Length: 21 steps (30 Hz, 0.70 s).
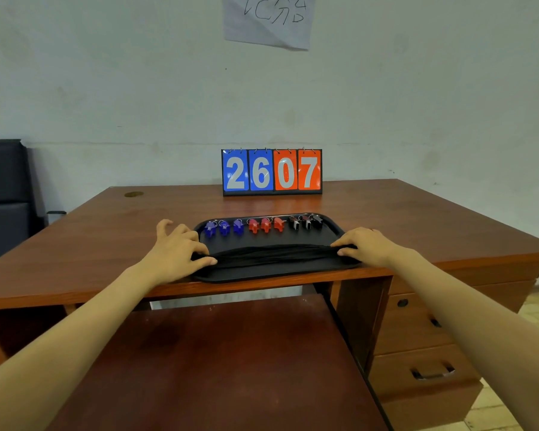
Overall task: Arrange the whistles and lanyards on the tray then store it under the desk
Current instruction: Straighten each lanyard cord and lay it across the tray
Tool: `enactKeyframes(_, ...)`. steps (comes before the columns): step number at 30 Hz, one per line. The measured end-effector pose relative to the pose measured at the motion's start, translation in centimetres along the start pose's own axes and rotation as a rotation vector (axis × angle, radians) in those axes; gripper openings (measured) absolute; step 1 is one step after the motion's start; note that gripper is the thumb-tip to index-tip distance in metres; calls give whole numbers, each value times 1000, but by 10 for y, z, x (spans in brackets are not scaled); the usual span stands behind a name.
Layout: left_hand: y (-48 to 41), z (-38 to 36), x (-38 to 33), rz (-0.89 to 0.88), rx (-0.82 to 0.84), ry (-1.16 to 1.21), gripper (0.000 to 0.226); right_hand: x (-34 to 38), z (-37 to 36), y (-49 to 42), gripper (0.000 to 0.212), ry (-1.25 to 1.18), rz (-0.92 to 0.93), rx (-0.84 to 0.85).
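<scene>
My left hand [181, 247] sits at the left end of the tray [271, 276], thumb and forefinger pinching the end of the lanyards [274, 253], the other fingers lifted clear. The tray lies at the front edge of the bench [106, 244], its near rim slightly overhanging. Along the tray's far side stand the blue whistles [224, 228], then the red whistles [265, 225], then the black whistles [305, 223], three of each in one row. Across the tray's near half the lanyards lie as one black bundle, stretched end to end. At the tray's right end my right hand [367, 245] pinches the bundle's other end between fingertips and thumb.

The cords look soft and limp — they will sag or spill if I let only one end go, so I would lay both ends down inside the rim together. The whistles look light and loose on smooth plastic; I judge they would slide at any tilt. For the carry I would grip the tray by its two short ends and keep it level down to the shelf [231, 353] below it — slowly.
</scene>
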<state>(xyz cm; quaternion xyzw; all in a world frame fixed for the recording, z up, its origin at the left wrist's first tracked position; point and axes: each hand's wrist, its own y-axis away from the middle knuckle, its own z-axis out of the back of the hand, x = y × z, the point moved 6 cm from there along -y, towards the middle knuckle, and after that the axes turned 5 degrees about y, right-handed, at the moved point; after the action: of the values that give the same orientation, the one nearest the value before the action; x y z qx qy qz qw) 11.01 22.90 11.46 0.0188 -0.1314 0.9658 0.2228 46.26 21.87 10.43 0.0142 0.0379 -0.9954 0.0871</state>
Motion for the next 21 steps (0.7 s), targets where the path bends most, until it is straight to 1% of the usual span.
enactKeyframes(2, 0, -3, 3, 18, 7, 24, 51, 0, 0, 0, 34, 2, -7, 3)
enactKeyframes(4, 1, -4, 5, 58, -7, 117, 64, 0, 1, 1, 33, 2, -7, -7)
enactKeyframes(5, 0, -3, 7, 91, -32, 173, 66, 0, 2, 1, 34, -7, -8, -26)
enactKeyframes(7, -6, 0, 14, 217, -114, 283, 54, -1, 9, -2, 37, -42, -42, -102)
enactKeyframes(9, -14, 1, 29, 390, -187, 365, 42, -6, 15, -8, 36, -53, -128, -184)
enactKeyframes(10, -18, -1, 37, 460, -183, 363, 40, -10, 18, -12, 35, -59, -186, -212)
enactKeyframes(12, -26, -8, 47, 541, -84, 302, 36, -18, 16, -21, 34, -112, -311, -222)
enactKeyframes(14, -33, -17, 51, 578, 20, 277, 35, -24, 10, -29, 37, -158, -416, -169)
enactKeyframes(15, -36, -21, 51, 592, 46, 283, 33, -27, 7, -33, 40, -168, -452, -131)
enactKeyframes(18, -44, -28, 53, 636, 48, 302, 24, -31, 0, -44, 39, -217, -492, -66)
enactKeyframes(21, -46, -29, 55, 655, 48, 346, 17, -31, -5, -52, 25, -253, -478, -43)
